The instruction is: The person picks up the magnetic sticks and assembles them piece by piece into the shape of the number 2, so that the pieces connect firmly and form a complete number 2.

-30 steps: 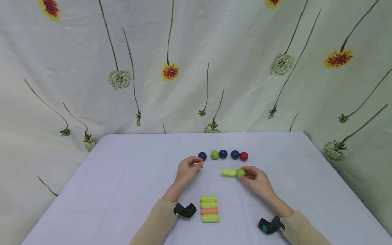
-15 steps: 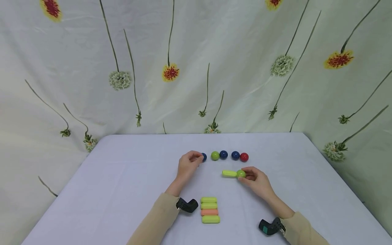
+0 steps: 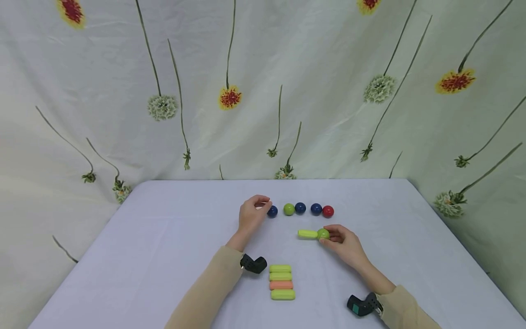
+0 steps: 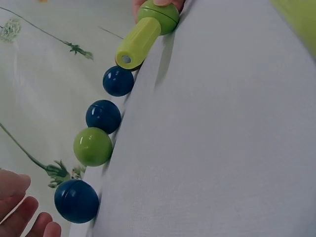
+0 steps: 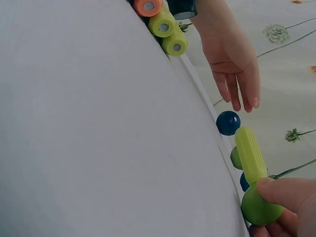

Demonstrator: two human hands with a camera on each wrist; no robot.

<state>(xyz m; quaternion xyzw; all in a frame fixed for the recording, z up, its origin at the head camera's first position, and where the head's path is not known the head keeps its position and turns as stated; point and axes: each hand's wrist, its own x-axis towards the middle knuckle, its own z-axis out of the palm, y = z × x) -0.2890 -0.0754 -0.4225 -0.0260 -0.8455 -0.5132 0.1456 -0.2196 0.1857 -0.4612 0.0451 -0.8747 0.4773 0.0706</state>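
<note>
My right hand (image 3: 346, 244) pinches a green ball (image 5: 260, 205) between thumb and fingers. A ridged yellow-green rod (image 3: 307, 234) with a grey disc in its free end is joined to that ball and points left. At the left end of a row of balls, my left hand (image 3: 251, 215) hovers beside a dark blue ball (image 4: 76, 201). Its fingers (image 4: 22, 217) are loosely bent and hold nothing; a small gap shows between them and the ball. Farther along the row sit a green ball (image 3: 289, 209), two more blue balls (image 3: 300, 208) and a red ball (image 3: 328, 211).
Several short rods lie stacked side by side near the front, yellow-green (image 3: 282, 294) except for one orange rod (image 3: 281, 285). A white cloth covers the table (image 3: 164, 256). Behind it hangs a flower-print curtain (image 3: 328, 91). Each wrist wears a black camera (image 3: 361, 305).
My left hand has moved slightly up and away from me, touching the blue ball half a second ago and now clear of it. The right hand keeps its hold on the green ball.
</note>
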